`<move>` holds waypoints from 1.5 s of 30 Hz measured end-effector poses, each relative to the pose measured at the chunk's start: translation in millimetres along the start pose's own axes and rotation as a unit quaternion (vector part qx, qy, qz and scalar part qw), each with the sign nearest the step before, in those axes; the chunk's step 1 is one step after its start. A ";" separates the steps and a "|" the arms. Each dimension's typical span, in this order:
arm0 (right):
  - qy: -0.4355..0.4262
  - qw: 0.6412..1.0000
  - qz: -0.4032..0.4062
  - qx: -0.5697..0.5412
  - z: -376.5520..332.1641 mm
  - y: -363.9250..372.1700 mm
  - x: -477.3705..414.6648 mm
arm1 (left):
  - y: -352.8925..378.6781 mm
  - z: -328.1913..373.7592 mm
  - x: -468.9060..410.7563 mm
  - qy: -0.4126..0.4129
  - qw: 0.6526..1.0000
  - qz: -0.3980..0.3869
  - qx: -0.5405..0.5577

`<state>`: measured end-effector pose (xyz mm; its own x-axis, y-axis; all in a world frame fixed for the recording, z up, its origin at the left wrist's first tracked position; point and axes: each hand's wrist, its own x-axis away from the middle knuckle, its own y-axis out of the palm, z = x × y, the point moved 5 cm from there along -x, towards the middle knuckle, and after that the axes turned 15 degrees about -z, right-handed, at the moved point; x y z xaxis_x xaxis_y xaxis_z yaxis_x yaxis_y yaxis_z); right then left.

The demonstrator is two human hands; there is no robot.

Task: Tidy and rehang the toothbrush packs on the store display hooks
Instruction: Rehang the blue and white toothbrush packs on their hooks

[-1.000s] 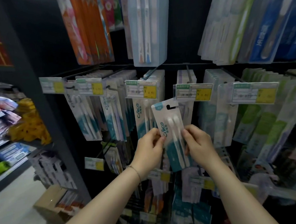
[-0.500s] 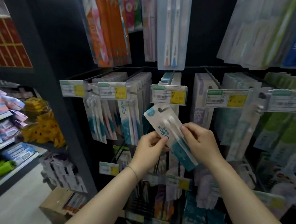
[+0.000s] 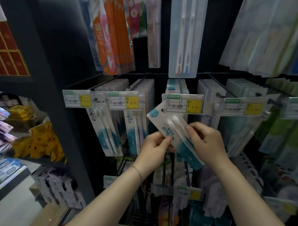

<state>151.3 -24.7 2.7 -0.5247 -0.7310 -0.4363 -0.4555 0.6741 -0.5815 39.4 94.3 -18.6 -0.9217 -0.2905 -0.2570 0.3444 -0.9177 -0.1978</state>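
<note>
A white and teal twin toothbrush pack (image 3: 169, 127) is held tilted, its top leaning left, in front of the middle row of hooks. My left hand (image 3: 154, 148) pinches its left edge and my right hand (image 3: 206, 139) grips its right side over the brush handles. The pack's hang hole sits just left of a price tag (image 3: 184, 104) at the tip of a hook. Behind that tag hang more packs (image 3: 176, 85). Matching packs (image 3: 105, 131) hang on the hooks to the left.
Orange packs (image 3: 111, 34) and a long twin pack (image 3: 184, 35) hang on the row above. Green and grey packs (image 3: 283, 121) fill the right. A dark shelf post (image 3: 64, 115) stands left, with yellow goods (image 3: 39, 142) beyond it and a cardboard box (image 3: 47, 219) on the floor.
The pack has tipped further left and risen toward the price tag on the middle hook. Both hands keep their hold. The view has shifted left and closer.
</note>
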 end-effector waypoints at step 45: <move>0.053 0.998 0.018 -0.024 12.2 -24.4 -0.4 | -12.7 2.1 -1.9 0.105 0.991 0.080 -0.025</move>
<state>171.4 -42.2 8.7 -0.6133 -0.6931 -0.3787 -0.4685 0.7053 -0.5321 36.4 105.9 -13.6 -0.7985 -0.3642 -0.4793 0.4971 -0.8480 -0.1837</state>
